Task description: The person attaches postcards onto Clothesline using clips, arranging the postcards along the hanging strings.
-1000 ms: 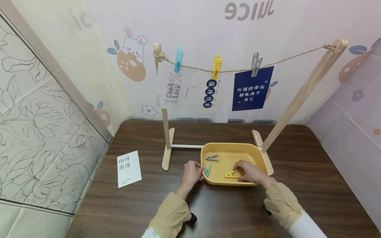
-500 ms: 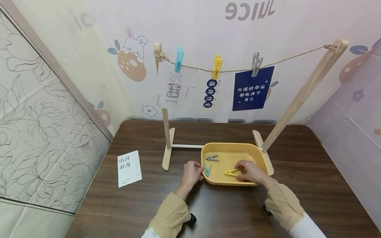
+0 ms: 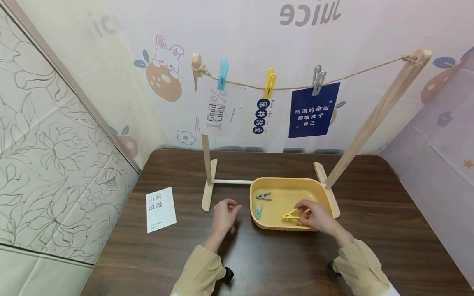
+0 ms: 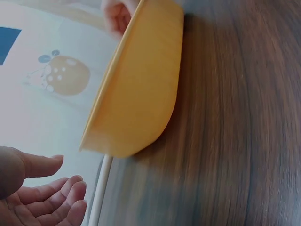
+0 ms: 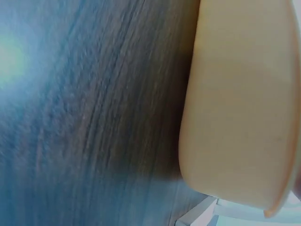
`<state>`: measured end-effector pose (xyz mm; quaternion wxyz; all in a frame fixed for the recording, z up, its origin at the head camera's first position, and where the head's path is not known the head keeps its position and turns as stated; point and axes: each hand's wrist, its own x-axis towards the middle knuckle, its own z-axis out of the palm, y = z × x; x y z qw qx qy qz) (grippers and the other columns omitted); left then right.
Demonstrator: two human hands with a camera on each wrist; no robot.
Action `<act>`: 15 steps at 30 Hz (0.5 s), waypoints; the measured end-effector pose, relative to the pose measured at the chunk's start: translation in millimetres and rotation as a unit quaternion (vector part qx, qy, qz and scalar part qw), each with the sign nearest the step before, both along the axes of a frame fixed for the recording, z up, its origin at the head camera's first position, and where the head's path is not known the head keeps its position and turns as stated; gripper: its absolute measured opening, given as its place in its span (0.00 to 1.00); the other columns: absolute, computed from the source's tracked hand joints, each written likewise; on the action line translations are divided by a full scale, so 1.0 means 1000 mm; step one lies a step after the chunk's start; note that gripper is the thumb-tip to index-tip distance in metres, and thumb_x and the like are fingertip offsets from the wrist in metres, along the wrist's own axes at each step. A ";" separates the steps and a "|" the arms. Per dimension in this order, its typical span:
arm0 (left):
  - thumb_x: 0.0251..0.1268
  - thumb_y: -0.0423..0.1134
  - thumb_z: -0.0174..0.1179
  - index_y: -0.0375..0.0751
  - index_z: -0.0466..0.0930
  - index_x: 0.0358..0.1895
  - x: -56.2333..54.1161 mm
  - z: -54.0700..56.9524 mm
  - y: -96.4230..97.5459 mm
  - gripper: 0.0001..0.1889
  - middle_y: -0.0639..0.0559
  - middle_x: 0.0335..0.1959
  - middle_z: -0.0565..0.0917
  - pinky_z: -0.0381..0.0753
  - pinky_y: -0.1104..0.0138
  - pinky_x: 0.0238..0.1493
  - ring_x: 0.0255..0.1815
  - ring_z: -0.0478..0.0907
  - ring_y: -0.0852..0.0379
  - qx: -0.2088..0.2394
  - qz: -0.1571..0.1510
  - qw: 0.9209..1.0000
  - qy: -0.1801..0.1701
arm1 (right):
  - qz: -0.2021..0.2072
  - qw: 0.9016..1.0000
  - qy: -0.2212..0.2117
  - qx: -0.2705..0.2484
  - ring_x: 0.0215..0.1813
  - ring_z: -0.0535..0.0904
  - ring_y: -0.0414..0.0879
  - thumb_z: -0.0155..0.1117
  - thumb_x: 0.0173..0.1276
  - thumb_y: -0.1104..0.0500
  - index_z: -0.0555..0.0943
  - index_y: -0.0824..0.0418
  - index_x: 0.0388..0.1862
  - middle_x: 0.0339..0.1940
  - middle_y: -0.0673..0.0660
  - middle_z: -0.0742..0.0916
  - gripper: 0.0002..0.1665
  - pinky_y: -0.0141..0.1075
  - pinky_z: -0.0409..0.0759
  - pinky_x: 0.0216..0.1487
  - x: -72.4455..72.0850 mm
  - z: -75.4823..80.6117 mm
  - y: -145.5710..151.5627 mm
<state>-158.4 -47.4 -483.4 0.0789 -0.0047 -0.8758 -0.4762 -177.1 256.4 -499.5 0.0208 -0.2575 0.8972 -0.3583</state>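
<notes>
My right hand (image 3: 314, 216) reaches into the yellow plastic tray (image 3: 281, 200) and pinches a yellow clothespin (image 3: 289, 215) between thumb and fingers. A grey clothespin (image 3: 263, 196) and a teal clothespin (image 3: 258, 211) lie at the tray's left end. Left of the tray and apart from it, my left hand (image 3: 224, 216) hovers with nothing in it. The left wrist view shows that hand (image 4: 44, 197) with its thumb apart and fingers loosely bent. Only the tray's outer wall (image 5: 240, 103) shows in the right wrist view; the right hand's fingers are hidden there.
Behind the tray stands a wooden rack with a slanted post (image 3: 381, 119) and a rope (image 3: 366, 73). Blue (image 3: 223, 75), yellow (image 3: 270, 84) and grey clothespins (image 3: 317, 81) hold three cards on it. Another white card (image 3: 161, 210) lies at the table's left.
My left hand has let go of the tray's left edge and moved left. The right hand, with the yellow clothespin, has shifted slightly right, and the clothespin has turned a little.
</notes>
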 end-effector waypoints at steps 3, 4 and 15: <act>0.51 0.32 0.63 0.31 0.78 0.28 0.002 0.001 -0.011 0.06 0.50 0.19 0.79 0.73 0.70 0.23 0.20 0.74 0.60 0.001 0.015 1.000 0.018 | -0.020 0.999 0.020 -0.023 0.31 0.74 0.47 0.68 0.45 0.72 0.76 0.67 0.36 0.28 0.54 0.79 0.17 0.38 0.76 0.30 0.006 0.003 0.000; 0.51 0.32 0.63 0.31 0.78 0.28 0.003 0.000 -0.014 0.06 0.50 0.19 0.79 0.73 0.70 0.23 0.20 0.73 0.60 0.002 0.020 1.000 0.024 | -0.028 0.999 0.025 -0.028 0.31 0.74 0.47 0.68 0.45 0.72 0.76 0.67 0.37 0.28 0.54 0.79 0.18 0.39 0.76 0.31 0.008 0.004 0.001; 0.50 0.29 0.62 0.28 0.78 0.30 0.005 -0.010 -0.060 0.06 0.48 0.21 0.79 0.73 0.71 0.23 0.21 0.76 0.57 -0.003 0.090 0.994 0.058 | -0.114 0.989 0.080 -0.054 0.29 0.75 0.46 0.71 0.43 0.70 0.77 0.65 0.37 0.26 0.54 0.80 0.19 0.39 0.77 0.32 0.027 0.013 -0.002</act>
